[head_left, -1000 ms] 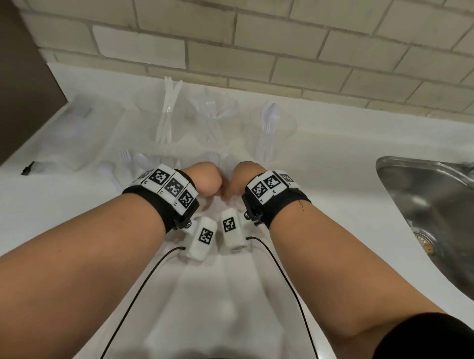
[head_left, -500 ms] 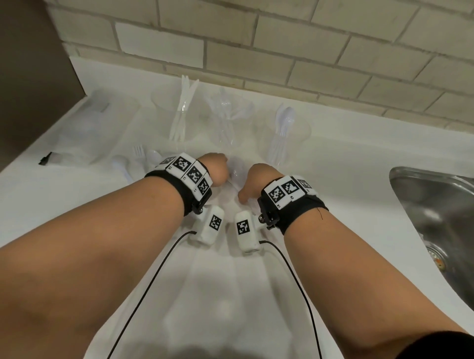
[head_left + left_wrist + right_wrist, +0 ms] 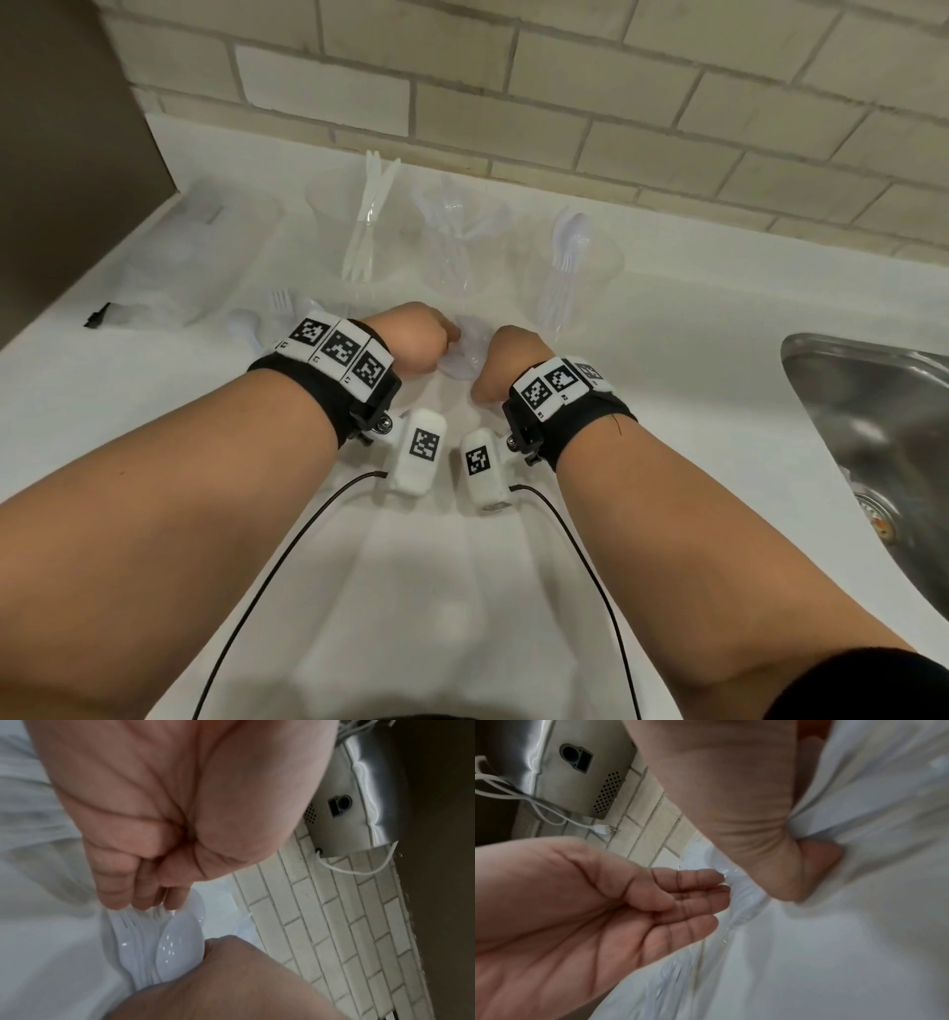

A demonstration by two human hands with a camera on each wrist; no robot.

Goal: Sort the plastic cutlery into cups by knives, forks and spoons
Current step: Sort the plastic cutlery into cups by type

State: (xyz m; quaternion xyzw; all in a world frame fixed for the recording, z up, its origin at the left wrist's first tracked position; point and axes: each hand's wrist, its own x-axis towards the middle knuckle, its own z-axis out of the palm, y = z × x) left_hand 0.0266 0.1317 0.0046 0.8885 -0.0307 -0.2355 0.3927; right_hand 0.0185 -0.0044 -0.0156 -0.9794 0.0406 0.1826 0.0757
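Note:
Three clear cups stand in a row at the back of the white counter (image 3: pixel 693 360). The left cup (image 3: pixel 328 205) holds knives, the middle cup (image 3: pixel 457 262) forks, the right cup (image 3: pixel 601 267) spoons. In front of them, a nested stack of white spoons (image 3: pixel 464 349) (image 3: pixel 177 941) (image 3: pixel 746 902) lies between my two hands. My right hand (image 3: pixel 506 360) (image 3: pixel 782 874) grips the stack, thumb curled on it. My left hand (image 3: pixel 416 339) (image 3: pixel 144 898) has its palm showing and only its fingertips (image 3: pixel 706 880) touch the spoons. A loose fork (image 3: pixel 280 303) and spoon (image 3: pixel 244 324) lie left of my left wrist.
A steel sink (image 3: pixel 873 421) is sunk into the counter at the right. Crumpled clear plastic packaging (image 3: pixel 169 262) and a small black clip (image 3: pixel 97 316) lie at the left, below a dark cabinet side (image 3: pixel 61 154). The brick wall (image 3: pixel 513 103) runs close behind the cups.
Both hands have moved forward toward the cups and parted a little. The stack of spoons now shows between them.

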